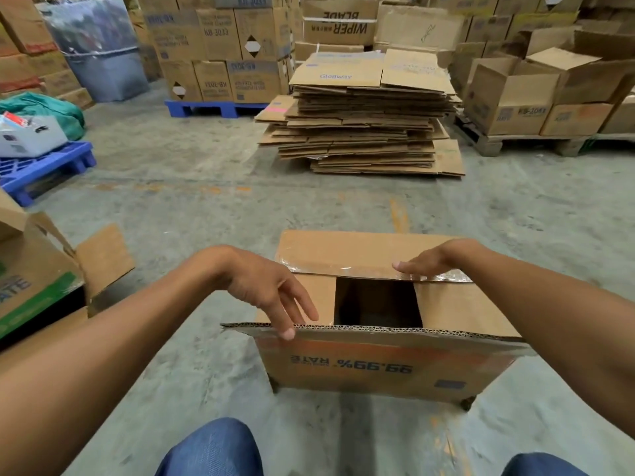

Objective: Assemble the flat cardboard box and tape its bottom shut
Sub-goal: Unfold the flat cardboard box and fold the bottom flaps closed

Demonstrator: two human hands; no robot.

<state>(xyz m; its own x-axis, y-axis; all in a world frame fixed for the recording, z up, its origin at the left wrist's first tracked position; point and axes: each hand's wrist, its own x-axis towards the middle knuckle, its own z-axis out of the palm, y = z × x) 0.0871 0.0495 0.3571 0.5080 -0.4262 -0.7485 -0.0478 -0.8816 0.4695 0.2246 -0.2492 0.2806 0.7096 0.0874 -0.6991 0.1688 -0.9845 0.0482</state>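
Plenty of bare concrete floor [192,207] out past both hands, wide open all the way to the stack of flattened cardboard [364,128] well beyond the fingertips. Farther back it's walled in by loaded pallets of boxes [220,49]. Off to the outside of the left hand sits another open box [51,269] with a flap sticking out toward the arm, so that side is tighter. A blue pallet [44,170] sits farther out on that side.

The cardboard box [385,365] stands on the floor right under both hands, printed side facing the knees. Its far flap [360,252] is folded in with old clear tape along its edge, the two side flaps lie down inside, and there's a dark square gap between them. The near flap [378,333] stands up, raw corrugated edge showing.

Left hand [264,286] droops from a bent wrist, fingers loose and straight, tips touching the near flap's edge, gripping nothing. Right hand [426,262] lies flat, fingers straight, resting on the far flap's taped edge.
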